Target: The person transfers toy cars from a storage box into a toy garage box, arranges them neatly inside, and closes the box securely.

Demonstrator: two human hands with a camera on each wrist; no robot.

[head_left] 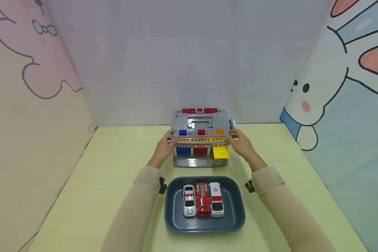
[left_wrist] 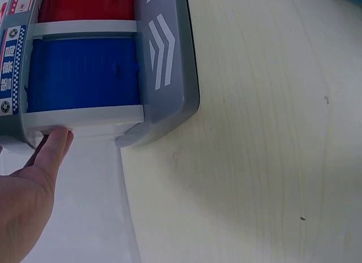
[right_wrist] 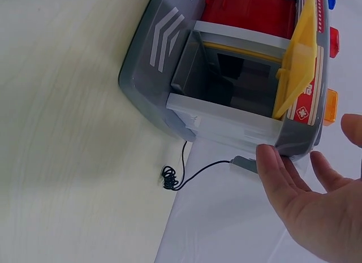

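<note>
A grey toy garage [head_left: 201, 162] stands at the back of the table, with a blue door [left_wrist: 85, 73], a red door [right_wrist: 251, 14] and a yellow door [head_left: 221, 152]. The yellow door is swung up, baring a dark bay [right_wrist: 240, 85] behind it. My left hand [head_left: 164, 148] touches the garage's left side, its straight fingers [left_wrist: 54, 150] against the wall below the blue door. On the opposite side, my right hand [head_left: 243, 144] rests its extended fingertips by the wall near the yellow door. Its thumb is spread away in the right wrist view.
Nearer me sits a dark blue tray [head_left: 204, 227] holding a white police car [head_left: 189, 201], a red fire truck [head_left: 203, 199] and a white ambulance [head_left: 216, 199]. A coiled black cord [right_wrist: 169, 177] hangs beside the garage's right side. Behind it rises a pale cloth wall [head_left: 189, 70].
</note>
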